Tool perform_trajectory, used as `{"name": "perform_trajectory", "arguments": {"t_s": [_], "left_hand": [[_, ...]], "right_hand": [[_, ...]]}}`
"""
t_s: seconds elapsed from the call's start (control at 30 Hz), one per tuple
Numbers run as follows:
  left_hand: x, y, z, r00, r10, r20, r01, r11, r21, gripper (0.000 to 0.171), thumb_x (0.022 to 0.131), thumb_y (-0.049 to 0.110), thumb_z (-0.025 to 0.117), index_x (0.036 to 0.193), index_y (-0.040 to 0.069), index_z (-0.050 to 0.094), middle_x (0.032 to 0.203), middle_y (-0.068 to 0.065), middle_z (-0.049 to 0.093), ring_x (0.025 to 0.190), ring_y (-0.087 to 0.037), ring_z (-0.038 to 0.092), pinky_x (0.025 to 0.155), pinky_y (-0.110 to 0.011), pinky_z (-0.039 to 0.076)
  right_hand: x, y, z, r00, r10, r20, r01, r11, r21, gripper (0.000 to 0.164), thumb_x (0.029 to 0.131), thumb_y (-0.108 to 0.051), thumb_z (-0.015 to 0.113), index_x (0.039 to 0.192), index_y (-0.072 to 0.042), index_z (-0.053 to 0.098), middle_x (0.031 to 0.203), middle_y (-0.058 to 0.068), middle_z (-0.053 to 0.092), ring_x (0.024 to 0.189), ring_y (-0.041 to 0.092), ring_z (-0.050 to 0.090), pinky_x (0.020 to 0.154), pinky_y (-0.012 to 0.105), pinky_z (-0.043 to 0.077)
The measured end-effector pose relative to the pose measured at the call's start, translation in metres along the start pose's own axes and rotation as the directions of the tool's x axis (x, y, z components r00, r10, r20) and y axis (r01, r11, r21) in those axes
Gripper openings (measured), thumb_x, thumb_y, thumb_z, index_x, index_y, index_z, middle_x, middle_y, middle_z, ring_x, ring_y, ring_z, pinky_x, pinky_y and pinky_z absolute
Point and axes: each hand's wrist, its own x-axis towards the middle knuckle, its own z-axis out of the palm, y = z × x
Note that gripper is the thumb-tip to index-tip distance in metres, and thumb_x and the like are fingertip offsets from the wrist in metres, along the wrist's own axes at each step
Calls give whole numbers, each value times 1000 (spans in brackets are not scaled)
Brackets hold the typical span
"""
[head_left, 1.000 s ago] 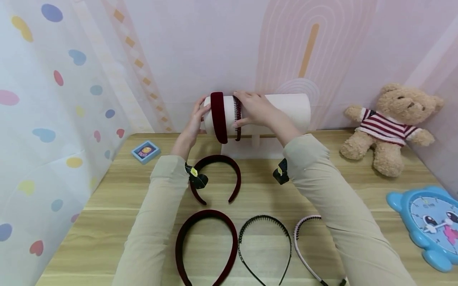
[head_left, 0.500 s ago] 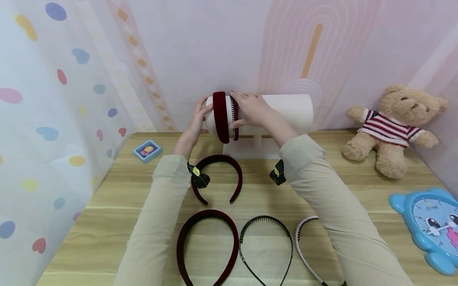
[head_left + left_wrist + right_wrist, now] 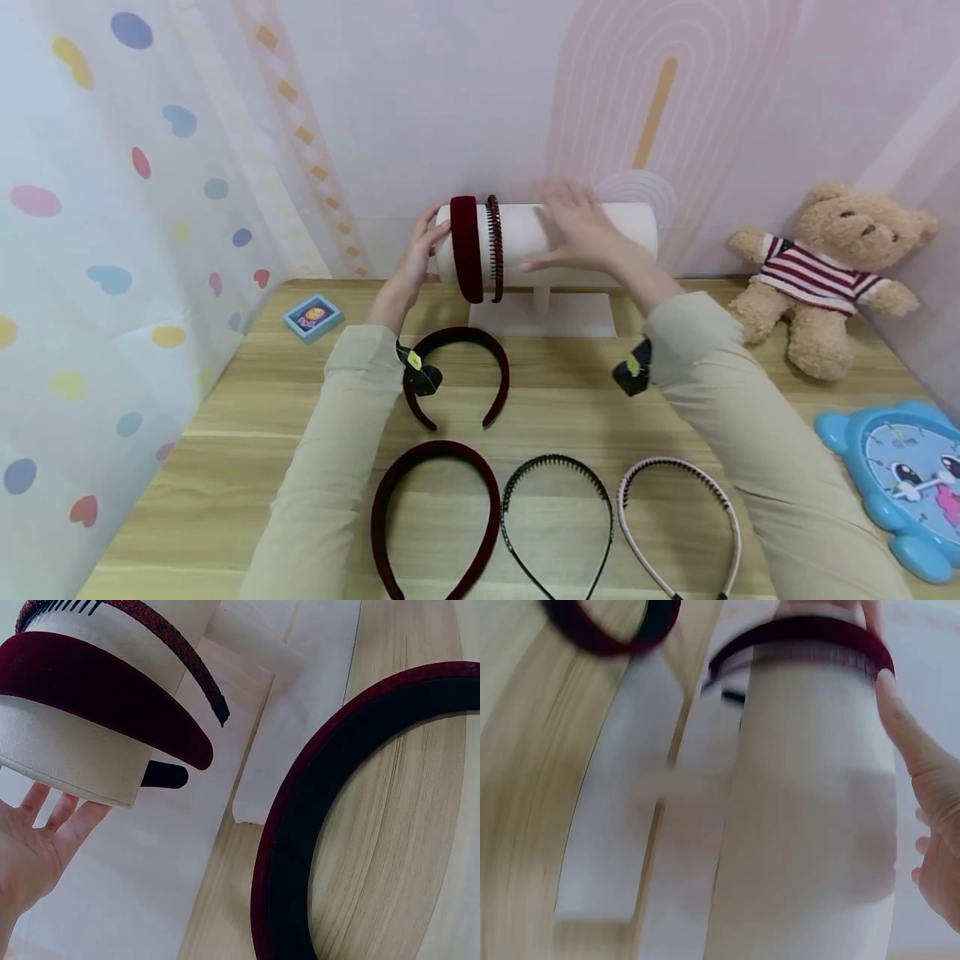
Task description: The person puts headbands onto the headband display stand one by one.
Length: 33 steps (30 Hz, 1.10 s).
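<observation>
A white cylindrical headband stand (image 3: 632, 233) lies horizontally on its post at the back of the table. Around its left part sit a wide dark red velvet headband (image 3: 467, 250) and, just to the right, a thin toothed headband (image 3: 495, 250) in dark red. My left hand (image 3: 407, 265) touches the cylinder's left end with its fingers extended, as the left wrist view also shows at the cylinder's rim (image 3: 90, 796). Over the middle of the cylinder is my right hand (image 3: 583, 232), blurred, fingers spread, holding nothing and apart from both headbands.
In front lie two dark red headbands (image 3: 497, 367) (image 3: 381, 500), a black toothed headband (image 3: 609, 517) and a pale pink one (image 3: 737, 533). A small blue box (image 3: 313, 318) is at left. A teddy bear (image 3: 810, 267) and a blue clock (image 3: 873, 467) stand right.
My right hand has let go of the thin toothed headband and moved right along the cylinder. That headband had shifted slightly left toward the wide one. My left hand stays at the cylinder's end.
</observation>
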Motion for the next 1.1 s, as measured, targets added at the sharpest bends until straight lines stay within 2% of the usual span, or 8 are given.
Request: {"name": "perform_trajectory", "arguments": {"t_s": [0.23, 0.43, 0.5, 0.6, 0.67, 0.73, 1.0, 1.1], "left_hand": [[1, 0, -4, 1000, -5, 6, 5, 1000, 11, 54, 93, 42, 35, 143, 38, 15, 148, -4, 18, 129, -31, 24, 97, -59, 32], [0, 2, -10, 1000, -4, -18, 5, 1000, 17, 54, 93, 43, 35, 143, 39, 16, 151, -1, 14, 132, -32, 19, 97, -59, 31], [-1, 2, -11, 1000, -4, -24, 5, 1000, 16, 54, 93, 43, 36, 143, 39, 16, 151, 0, 13, 132, -32, 18, 97, -60, 30], [-2, 2, -13, 1000, -4, -29, 4, 1000, 13, 53, 93, 42, 37, 142, 38, 17, 150, -1, 16, 130, -31, 22, 96, -59, 32], [-1, 1, -13, 999, -3, -32, 4, 1000, 12, 53, 93, 42, 37, 142, 38, 18, 149, -1, 17, 128, -30, 24, 95, -58, 34], [-1, 1, -13, 999, -4, -33, 4, 1000, 9, 53, 93, 41, 37, 142, 38, 18, 148, -2, 20, 126, -30, 26, 95, -58, 35], [-3, -2, -7, 1000, -16, -23, 16, 1000, 9, 53, 93, 40, 38, 142, 37, 18, 149, -2, 20, 128, -31, 26, 97, -59, 33], [-3, -3, -3, 1000, -16, -7, 16, 1000, 5, 54, 93, 41, 37, 143, 37, 17, 149, -1, 19, 129, -32, 26, 97, -59, 32]], "right_hand": [[-44, 72, -11, 988, 124, -90, -106, 977, 185, 129, 65, -40, 80, 144, -4, -15, 151, 21, -13, 140, 37, -8, 112, 53, 1], [-72, 107, 15, 972, 203, 116, -230, 921, 314, 131, 68, -36, 79, 140, -3, -26, 147, 27, -20, 136, 46, -9, 109, 58, 3], [-76, 107, 27, 935, 209, 286, -295, 907, 301, 123, 74, -40, 73, 140, 2, -23, 146, 32, -16, 135, 49, -6, 108, 59, 4], [-74, 97, 44, 846, 190, 498, -323, 926, 195, 108, 80, -49, 63, 142, 10, -3, 146, 35, 6, 134, 50, 10, 108, 58, 14], [-67, 86, 57, 803, 150, 576, -282, 948, 146, 96, 82, -51, 59, 141, 10, 13, 143, 33, 23, 131, 48, 23, 106, 55, 23], [-57, 73, 70, 787, 119, 605, -254, 957, 143, 85, 85, -50, 56, 140, 5, 24, 141, 27, 32, 129, 43, 31, 105, 52, 29], [-5, 8, 120, 840, 11, 542, -173, 953, 249, 61, 92, -38, 51, 134, 5, 39, 139, 21, 41, 130, 34, 37, 106, 41, 32], [5, -11, 136, 863, 64, 502, -231, 932, 278, 49, 90, -32, 56, 121, 5, 51, 122, 21, 55, 109, 28, 56, 92, 37, 46]]}}
